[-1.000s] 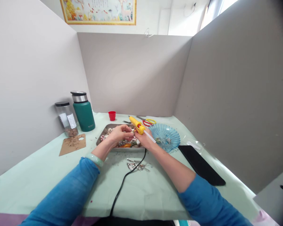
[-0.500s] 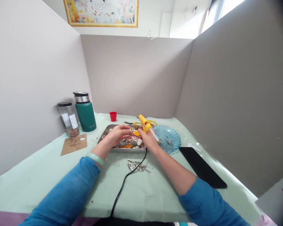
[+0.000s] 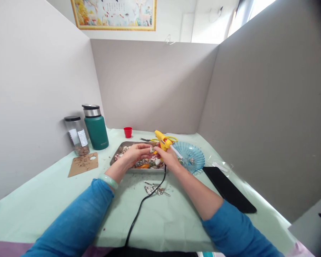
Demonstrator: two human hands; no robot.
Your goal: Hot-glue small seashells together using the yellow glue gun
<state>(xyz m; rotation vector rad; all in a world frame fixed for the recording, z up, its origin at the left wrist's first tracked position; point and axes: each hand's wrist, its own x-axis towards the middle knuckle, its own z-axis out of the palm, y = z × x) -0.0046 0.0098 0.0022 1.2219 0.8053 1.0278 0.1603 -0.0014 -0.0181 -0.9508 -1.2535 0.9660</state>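
Over the metal tray of shells and pebbles, both of my hands meet at the fingertips. My left hand pinches a small pale shell-like piece, partly hidden by the fingers. In my right hand is a yellow hot glue gun, its nozzle pointing up and away to the left and a white glue stick sticking out of its rear. The right thumb and fingertips reach toward the same small piece; whether they touch it I cannot tell. The gun's black cord runs down toward me.
Several metal clips lie before the tray. A blue glass plate and a black slab are at right; yellow-handled scissors and a red cup behind. Left stand a green bottle, a jar and a brown card.
My fingertips have drawn closer together around the small piece. The glue gun has shifted slightly left, and the orange-yellow patch between my hands is now more covered.
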